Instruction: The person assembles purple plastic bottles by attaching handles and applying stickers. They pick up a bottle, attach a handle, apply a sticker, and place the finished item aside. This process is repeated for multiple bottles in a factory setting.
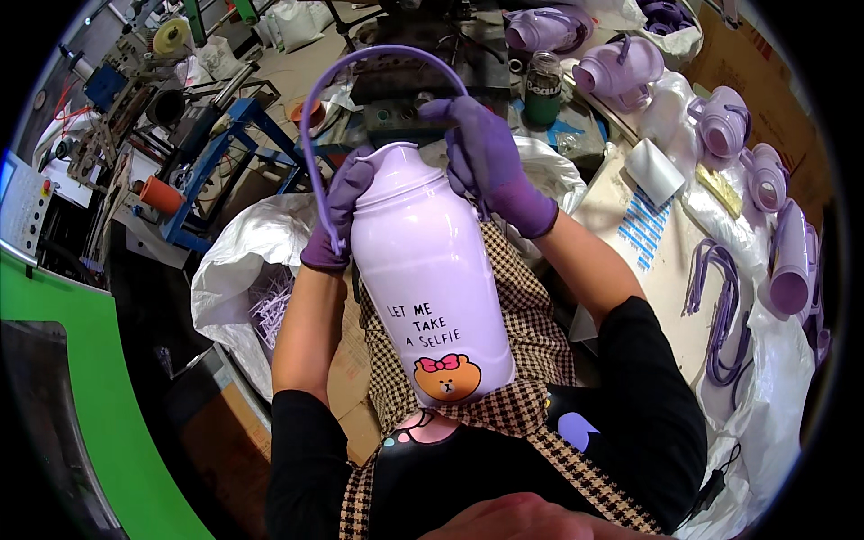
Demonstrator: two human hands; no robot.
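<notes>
A glossy lilac vacuum flask body (423, 261) leans against my apron, its open neck away from me. Black lettering and an orange bear's head with a pink bow are printed on its lower part. My left hand (346, 193), in a purple glove, is closed around the left side of the neck. A thin purple carrying handle (387, 51) arches above the neck. Its left end hangs by my left wrist, apart from the flask. My right hand (490, 162), gloved too, is closed on the handle's right end at the flask's shoulder, index finger pointing left.
A bench (630, 247) on the right bears a bundle of purple handles (720, 315), a white roll (655, 171) and several lilac flask parts (723, 124). Beyond the flask stands a dark machine (396, 90). A white sack (238, 238) holds lilac strips; a green machine panel (117, 387) fills the left.
</notes>
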